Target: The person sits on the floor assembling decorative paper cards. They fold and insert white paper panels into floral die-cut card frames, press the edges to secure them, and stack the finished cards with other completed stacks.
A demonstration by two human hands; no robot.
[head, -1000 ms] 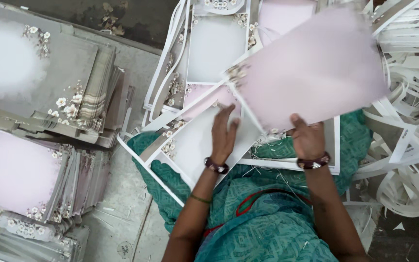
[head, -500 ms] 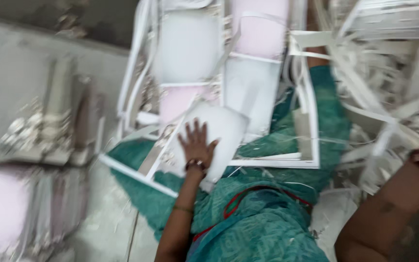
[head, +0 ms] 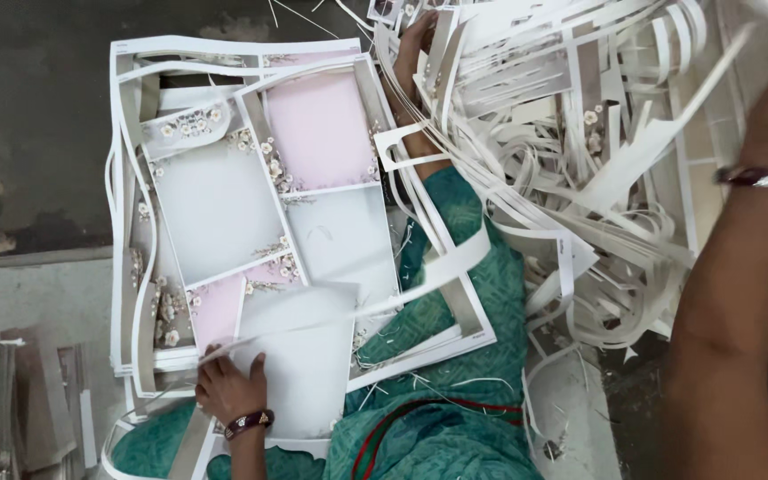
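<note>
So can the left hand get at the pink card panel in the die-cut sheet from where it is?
Probably yes: the left hand rests on a white card, and the pink card panel lies uncovered farther up the same stack.

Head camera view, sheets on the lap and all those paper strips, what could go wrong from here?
The left hand presses only a corner of the white sheet, so the stack of printed sheets could slide off the lap. The pile of cut paper strips spills over the stack's edge and may snag or crease the sheets. The right arm reaches out of view, so that hand works unseen among thin paper edges that might cut.
</note>
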